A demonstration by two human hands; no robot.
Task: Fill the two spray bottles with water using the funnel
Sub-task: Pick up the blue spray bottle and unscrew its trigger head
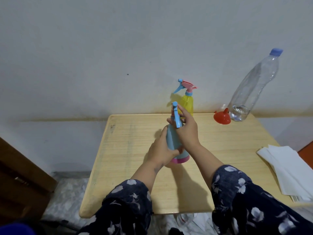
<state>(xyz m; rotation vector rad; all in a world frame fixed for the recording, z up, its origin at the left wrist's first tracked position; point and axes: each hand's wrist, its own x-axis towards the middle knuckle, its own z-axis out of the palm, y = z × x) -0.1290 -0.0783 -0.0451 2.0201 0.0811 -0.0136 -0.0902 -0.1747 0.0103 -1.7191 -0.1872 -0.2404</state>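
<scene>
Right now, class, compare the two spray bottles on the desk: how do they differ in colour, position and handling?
The blue spray bottle has a blue body with a pink base band; the yellow spray bottle has a yellow body. The blue one is near the table's middle, gripped by the left hand with the right hand at its spray head; the yellow one stands untouched by the wall. Both have pink-and-blue trigger heads still fitted.

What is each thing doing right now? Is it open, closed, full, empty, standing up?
Blue spray bottle: upright on the table, spray top on, held by both hands.
Left hand: wrapped around the bottle's body.
Right hand: on the spray top.
Yellow spray bottle: upright, spray top on.
Water bottle: upright, cap on, only a little water at the bottom.
Funnel: wide end down, unused.
White paper: lying flat in a stack.
</scene>
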